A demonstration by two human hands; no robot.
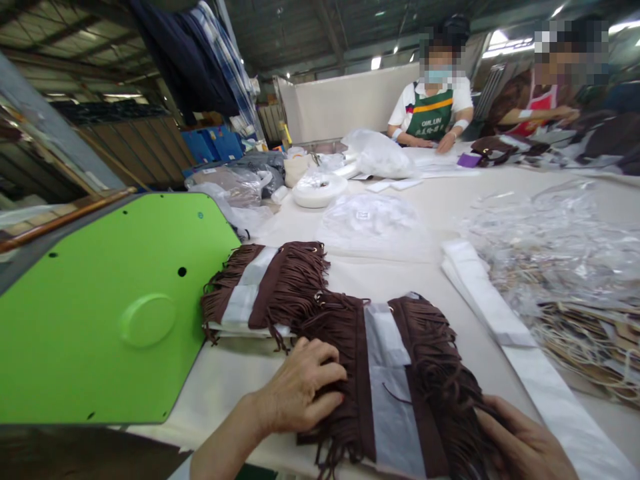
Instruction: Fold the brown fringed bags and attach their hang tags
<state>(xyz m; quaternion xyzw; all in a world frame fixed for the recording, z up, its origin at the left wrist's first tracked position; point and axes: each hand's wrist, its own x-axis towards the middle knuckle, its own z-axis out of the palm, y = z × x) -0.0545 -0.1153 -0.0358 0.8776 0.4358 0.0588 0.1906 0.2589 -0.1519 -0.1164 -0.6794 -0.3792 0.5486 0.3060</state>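
Observation:
A dark brown fringed bag (360, 387), as it appears, lies flat in front of me, with pale strips of paper or film (393, 393) down its middle. My left hand (305, 387) is at its left edge, fingers curled and closed on the fringe. At the lower right edge my right hand (520, 433) closes on the fringe; its fingertips are partly hidden beneath the strands. Another brown fringed bag (267, 287) rests just behind to the left, partly stacked on white sheets and touching the first. Small metal rings show at the bags' upper corners.
On the left stands a large green panel (115, 300). White strips (490, 293) run along the right, beside clear plastic bags (560, 233) and corded tags (590, 347). Further back are a white roll (320, 190) and a plastic bundle (375, 157). Two people (435, 107) work across the table.

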